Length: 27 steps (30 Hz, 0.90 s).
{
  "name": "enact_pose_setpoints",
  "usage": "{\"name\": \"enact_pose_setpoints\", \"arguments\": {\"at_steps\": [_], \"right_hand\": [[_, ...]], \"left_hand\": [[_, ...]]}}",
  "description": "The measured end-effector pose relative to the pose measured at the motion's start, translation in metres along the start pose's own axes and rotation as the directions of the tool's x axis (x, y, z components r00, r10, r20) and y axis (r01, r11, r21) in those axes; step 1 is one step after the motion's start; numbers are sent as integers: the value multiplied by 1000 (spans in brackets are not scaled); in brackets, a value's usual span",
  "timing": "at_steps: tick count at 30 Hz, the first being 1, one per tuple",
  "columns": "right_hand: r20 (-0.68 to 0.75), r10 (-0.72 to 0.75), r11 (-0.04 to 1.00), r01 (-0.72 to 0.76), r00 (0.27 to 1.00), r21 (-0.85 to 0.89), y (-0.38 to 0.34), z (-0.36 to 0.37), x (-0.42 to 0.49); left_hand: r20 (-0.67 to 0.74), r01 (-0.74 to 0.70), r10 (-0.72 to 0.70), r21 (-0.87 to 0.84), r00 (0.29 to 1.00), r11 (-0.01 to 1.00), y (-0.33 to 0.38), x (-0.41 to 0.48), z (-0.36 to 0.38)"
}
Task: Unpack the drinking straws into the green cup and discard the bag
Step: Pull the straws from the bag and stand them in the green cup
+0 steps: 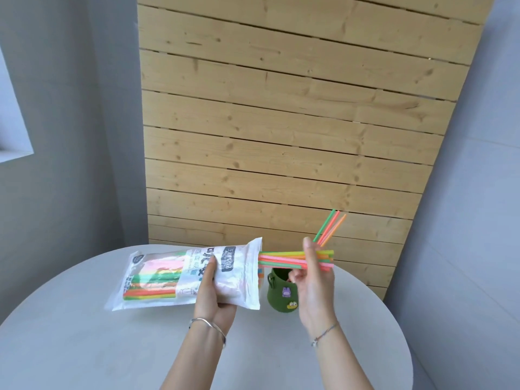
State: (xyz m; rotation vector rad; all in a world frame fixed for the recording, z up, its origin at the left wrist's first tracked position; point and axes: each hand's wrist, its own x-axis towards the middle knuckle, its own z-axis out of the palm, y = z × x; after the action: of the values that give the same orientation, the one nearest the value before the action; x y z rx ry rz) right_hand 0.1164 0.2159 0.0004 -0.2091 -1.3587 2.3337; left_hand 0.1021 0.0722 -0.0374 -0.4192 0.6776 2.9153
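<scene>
My left hand [213, 291] grips a white plastic bag [168, 277] of coloured drinking straws, held level above the table with its open end to the right. A bundle of straws [281, 258] sticks out of that end, and my right hand [312, 280] pinches it near the far tips. Just behind my right hand stands the dark green cup [278, 294] with small stickers on its side. Three straws [329, 226] lean out of the cup up and to the right.
A round pale grey table [84, 347] carries the cup. Behind it rises a wall of light wooden planks [281, 122], with grey walls on both sides.
</scene>
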Motion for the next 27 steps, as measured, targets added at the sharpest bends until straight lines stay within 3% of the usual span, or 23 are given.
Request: {"name": "enact_pose_setpoints", "arguments": {"at_steps": [5, 11, 15, 22, 27], "right_hand": [[98, 72, 966, -45, 993, -255, 13, 10, -10], [2, -116, 985, 115, 993, -128, -14, -4, 5], [-46, -153, 988, 153, 987, 6, -24, -10, 12], [158, 49, 948, 4, 986, -319, -1, 3, 6], [88, -33, 955, 57, 996, -290, -8, 2, 16]], "left_hand": [[31, 29, -30, 53, 999, 998, -16, -7, 8], [22, 31, -30, -41, 999, 999, -5, -5, 8], [14, -1, 2, -68, 1000, 998, -1, -2, 5], [42, 29, -29, 2, 999, 1000, -19, -6, 12], [58, 29, -30, 9, 998, 1000, -22, -5, 16]]}}
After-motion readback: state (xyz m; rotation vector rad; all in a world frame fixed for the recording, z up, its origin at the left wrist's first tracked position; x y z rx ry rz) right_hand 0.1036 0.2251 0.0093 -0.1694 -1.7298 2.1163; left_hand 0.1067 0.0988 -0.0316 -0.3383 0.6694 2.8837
